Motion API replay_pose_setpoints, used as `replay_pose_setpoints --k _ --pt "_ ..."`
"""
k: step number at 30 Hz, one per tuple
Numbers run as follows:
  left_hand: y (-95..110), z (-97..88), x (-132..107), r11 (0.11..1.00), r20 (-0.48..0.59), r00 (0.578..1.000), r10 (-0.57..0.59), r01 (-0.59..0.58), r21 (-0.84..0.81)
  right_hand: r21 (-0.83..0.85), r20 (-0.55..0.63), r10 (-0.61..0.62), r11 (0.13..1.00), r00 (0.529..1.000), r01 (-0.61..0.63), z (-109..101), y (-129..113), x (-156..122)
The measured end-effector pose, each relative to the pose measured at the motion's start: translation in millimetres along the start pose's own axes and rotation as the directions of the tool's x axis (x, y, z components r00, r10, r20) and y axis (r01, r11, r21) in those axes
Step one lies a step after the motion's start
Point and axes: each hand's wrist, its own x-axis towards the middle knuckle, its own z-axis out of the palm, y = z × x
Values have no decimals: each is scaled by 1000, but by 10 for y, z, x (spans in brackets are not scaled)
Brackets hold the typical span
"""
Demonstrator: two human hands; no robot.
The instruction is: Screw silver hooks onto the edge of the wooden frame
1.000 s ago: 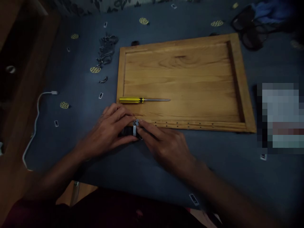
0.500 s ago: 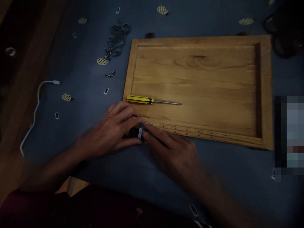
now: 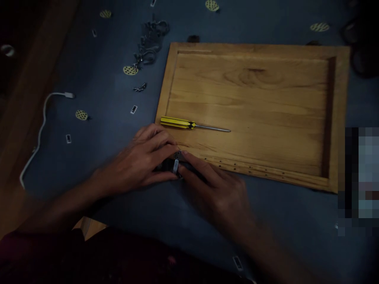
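At the near left corner of a framed wooden board [image 3: 254, 102], both my hands hold a small metal hook-like fitting [image 3: 175, 166] with a plate that has holes. My left hand [image 3: 145, 156] closes on it from the left, thumb below and fingers above. My right hand [image 3: 222, 185] pinches it from the right, its index fingertip on the plate. Fingers hide much of the fitting, so its full shape does not show. Just above my left fingers, a yellow-and-black screwdriver [image 3: 177, 122] lies on the board, tip to the right.
Several metal hooks [image 3: 148, 43] lie in a heap beyond my left hand, with a few screws [image 3: 139, 87] nearer. A white cable [image 3: 44, 114] runs along the left. Small holes line the board's near edge. A patterned blue cloth [image 3: 112, 94] covers the table.
The view has shifted slightly, so the board and screwdriver appear a little farther right. My hands keep their grip on the fitting, and its plate with holes shows more plainly.
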Motion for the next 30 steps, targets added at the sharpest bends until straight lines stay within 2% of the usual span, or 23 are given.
replay_pose_setpoints --k 14,30 --pt "-6 -10 2 1000 23 1000 -6 7 -24 -85 -7 -5 996 1000 5 -14 -13 10" --pt "-5 -21 17 1000 18 1000 11 -10 -21 -75 28 -4 997 1000 6 -41 -13 12"
